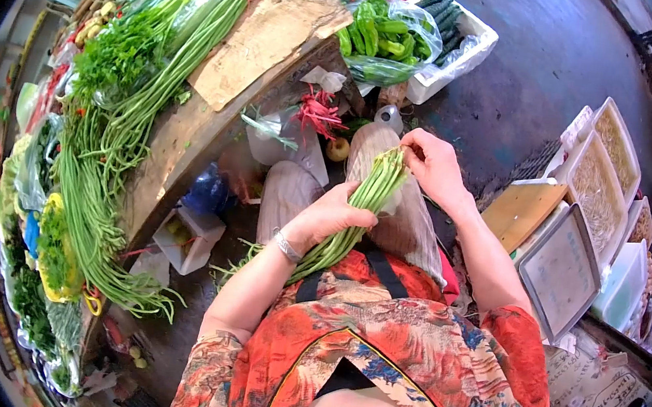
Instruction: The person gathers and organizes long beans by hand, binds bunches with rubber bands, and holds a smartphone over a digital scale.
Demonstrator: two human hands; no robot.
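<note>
A bunch of long green beans (383, 179) lies across my lap, its upper end over my knee and its tails hanging past my left forearm. My left hand (334, 214) is wrapped round the middle of the bunch, thumb across the top. At the upper end, my right hand (432, 164) is closed in a pinch against the bean tips; what exactly lies between those fingertips is partly hidden. More long beans (98, 200) drape over the stall's edge on the left.
Left of me stands a wooden counter (180, 133) with cardboard (269, 38) and leafy herbs (121, 52). Red ties (318, 113) hang at its edge. Ahead are green peppers (383, 36) and a white foam box (461, 61). Several trays (598, 184) stand on the right.
</note>
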